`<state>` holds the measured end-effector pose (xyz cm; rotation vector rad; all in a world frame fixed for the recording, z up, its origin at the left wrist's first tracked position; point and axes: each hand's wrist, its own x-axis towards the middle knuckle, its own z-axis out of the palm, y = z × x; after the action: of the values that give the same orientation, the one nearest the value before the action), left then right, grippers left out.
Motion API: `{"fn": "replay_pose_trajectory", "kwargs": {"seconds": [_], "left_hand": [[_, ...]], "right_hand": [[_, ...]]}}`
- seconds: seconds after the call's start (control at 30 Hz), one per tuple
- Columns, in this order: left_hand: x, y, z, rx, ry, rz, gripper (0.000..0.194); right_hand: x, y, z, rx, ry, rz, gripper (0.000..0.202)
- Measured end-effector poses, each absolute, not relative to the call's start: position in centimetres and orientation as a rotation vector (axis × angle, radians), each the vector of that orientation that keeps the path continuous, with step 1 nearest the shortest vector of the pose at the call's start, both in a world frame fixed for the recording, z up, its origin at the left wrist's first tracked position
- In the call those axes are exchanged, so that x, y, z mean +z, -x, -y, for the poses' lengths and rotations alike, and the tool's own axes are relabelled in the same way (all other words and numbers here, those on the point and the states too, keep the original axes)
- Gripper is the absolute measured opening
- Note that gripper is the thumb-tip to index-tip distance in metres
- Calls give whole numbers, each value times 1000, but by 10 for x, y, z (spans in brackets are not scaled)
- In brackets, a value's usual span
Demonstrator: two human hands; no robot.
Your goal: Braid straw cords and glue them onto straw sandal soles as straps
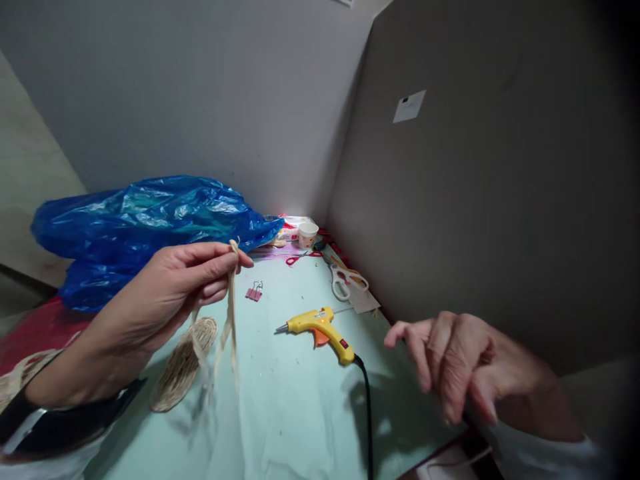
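My left hand (200,273) pinches pale straw strands (231,313) between thumb and fingers. Their knotted upper end sticks out at the fingertips, and the loose ends hang down, blurred near the bottom. Below them, partly behind the strands, lies an oval braided straw sole (183,367) on the table. My right hand (450,360) is raised over the table's right side, its fingers loosely bent and apart, with nothing seen in it. Between the hands a yellow hot glue gun (323,327) lies on its side, its nozzle pointing left.
A blue plastic bag (160,213) fills the back left. A pink binder clip (254,291), white-handled scissors (345,280), red-handled scissors (303,257) and a paper cup (308,235) are toward the back. The glue gun's black cord (369,413) runs to the front edge. Grey panels (450,200) enclose the table.
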<state>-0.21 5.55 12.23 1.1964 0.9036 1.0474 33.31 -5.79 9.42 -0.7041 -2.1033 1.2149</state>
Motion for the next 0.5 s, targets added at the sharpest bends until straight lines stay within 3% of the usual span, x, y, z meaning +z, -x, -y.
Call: {"fn": "replay_pose_trajectory", "kwargs": {"seconds": [0.27,0.5], "left_hand": [[120,13,-65,1055,-1299,-874,6],[111,17,-78,1014,-1346,-855,15]], "right_hand": [[101,-310,41,1193,919,2149,25],[71,-239,-78,692,1526,2361,28]]}}
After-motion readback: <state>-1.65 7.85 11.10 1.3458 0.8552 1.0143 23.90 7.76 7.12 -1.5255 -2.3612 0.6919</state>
